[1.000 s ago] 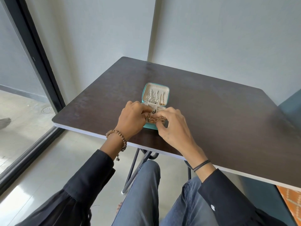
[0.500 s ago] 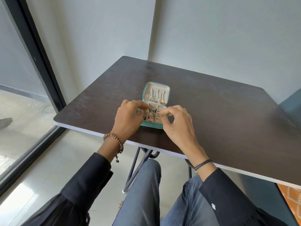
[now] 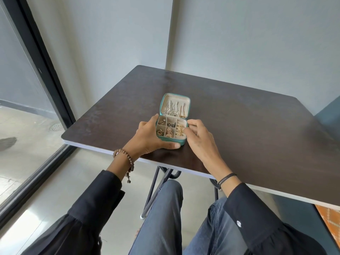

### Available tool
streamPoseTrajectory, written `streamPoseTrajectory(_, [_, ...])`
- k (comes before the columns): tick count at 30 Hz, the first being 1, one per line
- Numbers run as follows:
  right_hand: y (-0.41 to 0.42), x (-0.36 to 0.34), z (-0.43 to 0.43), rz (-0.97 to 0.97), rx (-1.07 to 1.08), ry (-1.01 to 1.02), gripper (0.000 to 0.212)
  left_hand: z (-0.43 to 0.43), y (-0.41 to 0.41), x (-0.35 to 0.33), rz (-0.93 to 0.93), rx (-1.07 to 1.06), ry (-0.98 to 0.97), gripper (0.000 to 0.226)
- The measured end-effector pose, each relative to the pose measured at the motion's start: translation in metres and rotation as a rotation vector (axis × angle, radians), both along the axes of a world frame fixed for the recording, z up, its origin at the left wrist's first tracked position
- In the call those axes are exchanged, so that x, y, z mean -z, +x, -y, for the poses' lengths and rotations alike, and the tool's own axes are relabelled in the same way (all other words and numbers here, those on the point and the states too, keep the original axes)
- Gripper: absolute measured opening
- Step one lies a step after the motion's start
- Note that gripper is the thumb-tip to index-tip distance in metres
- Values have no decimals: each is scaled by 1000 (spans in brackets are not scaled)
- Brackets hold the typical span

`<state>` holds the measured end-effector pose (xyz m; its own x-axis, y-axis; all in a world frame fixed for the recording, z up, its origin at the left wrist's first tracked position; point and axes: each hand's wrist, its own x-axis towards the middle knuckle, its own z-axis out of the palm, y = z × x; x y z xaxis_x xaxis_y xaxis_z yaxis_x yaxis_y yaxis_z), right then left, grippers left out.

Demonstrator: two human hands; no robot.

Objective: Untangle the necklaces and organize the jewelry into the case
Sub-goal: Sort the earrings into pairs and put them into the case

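Observation:
A small teal jewelry case [image 3: 166,139] lies open on the dark table [image 3: 239,129] near its front edge. Its raised lid [image 3: 175,106] holds hanging silver and gold necklaces [image 3: 173,109]. The base has several cream compartments with small gold and dark pieces [image 3: 168,132]. My left hand [image 3: 149,137] holds the case's left side, thumb along its front wall. My right hand [image 3: 199,138] rests at the case's right side, fingertips touching the right rim by the gold pieces [image 3: 180,130].
The table's white front edge [image 3: 117,150] runs just below my hands, with my legs and the table's metal legs [image 3: 156,181] under it. A wall corner stands behind the table. A glass door with a dark frame [image 3: 46,70] is on the left.
Both hands have moved out from over the case's base to its sides, uncovering the compartments. The tangle of chains held between my fingers earlier is no longer in my hands.

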<state>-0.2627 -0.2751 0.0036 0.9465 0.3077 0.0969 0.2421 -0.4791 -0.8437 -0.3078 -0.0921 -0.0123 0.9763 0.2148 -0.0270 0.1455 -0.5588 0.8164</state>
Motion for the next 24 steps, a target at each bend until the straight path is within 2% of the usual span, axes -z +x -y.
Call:
streamPoseTrajectory(4, [2, -1, 0, -61, 11, 58, 25, 2, 5, -1, 69, -32, 19, 95])
streamPoseTrajectory(8, [3, -2, 15, -73, 51, 93, 24, 20, 7, -5, 125, -10, 74, 98])
streamPoseTrajectory(16, [14, -9, 79, -44, 148, 138, 22, 85, 29, -9, 200, 59, 13, 96])
streamPoseTrajectory(24, [18, -3, 133, -69, 270, 152, 25, 142, 49, 2, 180, 123, 25, 97])
